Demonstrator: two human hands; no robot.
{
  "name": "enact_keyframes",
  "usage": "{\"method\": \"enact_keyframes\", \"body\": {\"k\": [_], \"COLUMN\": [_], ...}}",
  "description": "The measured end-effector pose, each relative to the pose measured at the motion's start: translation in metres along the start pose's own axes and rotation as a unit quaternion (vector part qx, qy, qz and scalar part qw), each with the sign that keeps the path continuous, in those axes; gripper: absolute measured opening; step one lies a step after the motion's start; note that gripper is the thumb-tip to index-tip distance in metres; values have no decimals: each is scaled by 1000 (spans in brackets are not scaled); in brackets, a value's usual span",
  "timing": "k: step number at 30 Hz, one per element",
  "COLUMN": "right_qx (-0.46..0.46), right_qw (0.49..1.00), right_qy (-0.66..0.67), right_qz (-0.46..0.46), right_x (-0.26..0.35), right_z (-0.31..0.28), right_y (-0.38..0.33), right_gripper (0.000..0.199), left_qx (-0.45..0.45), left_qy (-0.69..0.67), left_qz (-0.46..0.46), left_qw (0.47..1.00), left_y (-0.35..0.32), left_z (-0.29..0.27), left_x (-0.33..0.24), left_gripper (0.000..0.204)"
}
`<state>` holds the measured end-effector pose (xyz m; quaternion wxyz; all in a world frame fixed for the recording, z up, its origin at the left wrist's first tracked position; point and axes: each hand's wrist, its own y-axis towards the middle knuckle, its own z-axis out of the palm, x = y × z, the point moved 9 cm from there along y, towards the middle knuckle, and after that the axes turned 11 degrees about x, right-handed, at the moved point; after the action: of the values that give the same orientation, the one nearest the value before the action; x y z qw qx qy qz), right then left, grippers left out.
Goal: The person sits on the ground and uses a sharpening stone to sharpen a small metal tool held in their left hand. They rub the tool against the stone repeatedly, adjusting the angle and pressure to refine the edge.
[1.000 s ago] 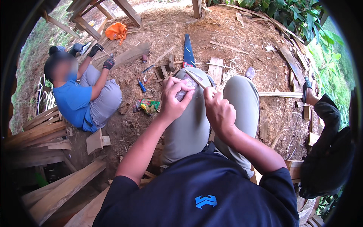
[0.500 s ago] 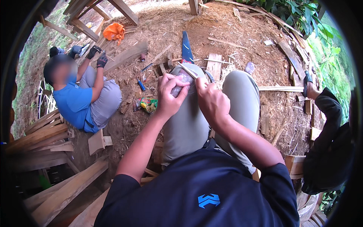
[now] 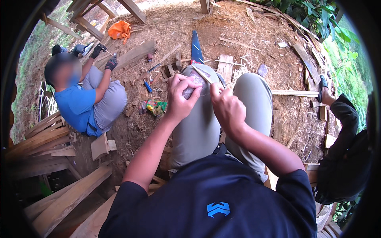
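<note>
On my raised left knee lies a grey-purple mottled lump (image 3: 188,92) that looks like a stone. My left hand (image 3: 182,94) is closed round its left side, with the thumb and fingers pressing on it. My right hand (image 3: 228,104) is a fist around the near end of a narrow pale blade-like strip (image 3: 202,74). This strip slants up and left across the top of the lump; whether it is a knife or a sliver of wood I cannot tell. Just past the knee, a handsaw (image 3: 196,48) with a blue blade lies on the ground, its red end partly hidden.
A co-worker (image 3: 77,105) in a blue shirt and dark gloves crouches at left, holding a thin tool. Timber offcuts (image 3: 79,190) are piled at lower left. A blue-handled tool (image 3: 148,87), a colourful packet (image 3: 156,107) and an orange bag (image 3: 120,30) lie about. Another person's leg (image 3: 343,113) reaches in at right.
My right hand has shifted slightly right and toward me, drawing the pale strip along the lump. My left hand stays nearly in place. The co-worker's gloved hands have moved a little.
</note>
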<state>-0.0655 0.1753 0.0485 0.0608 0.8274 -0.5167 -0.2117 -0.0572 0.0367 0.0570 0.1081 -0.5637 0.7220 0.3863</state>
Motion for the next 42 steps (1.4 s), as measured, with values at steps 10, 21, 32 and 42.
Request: {"method": "enact_keyframes", "body": {"k": [10, 21, 32, 42], "right_qx": [50, 21, 97, 217], "right_qw": [995, 998, 985, 829], "right_qy": [84, 55, 144, 514], "right_qz": [-14, -15, -10, -19], "right_x": [6, 7, 7, -21], "right_z": [15, 9, 19, 26], "right_y": [12, 14, 20, 19], "right_gripper": [7, 5, 8, 25], "left_qx": [-7, -19, -10, -23], "left_qy": [7, -1, 3, -16], "left_qz": [-1, -2, 0, -4], "left_qw": [1000, 1000, 1000, 1000], "left_y": [-2, -1, -2, -6], "left_z": [-5, -7, -7, -11], "left_x": [3, 6, 2, 4], "left_gripper": [12, 12, 12, 11]}}
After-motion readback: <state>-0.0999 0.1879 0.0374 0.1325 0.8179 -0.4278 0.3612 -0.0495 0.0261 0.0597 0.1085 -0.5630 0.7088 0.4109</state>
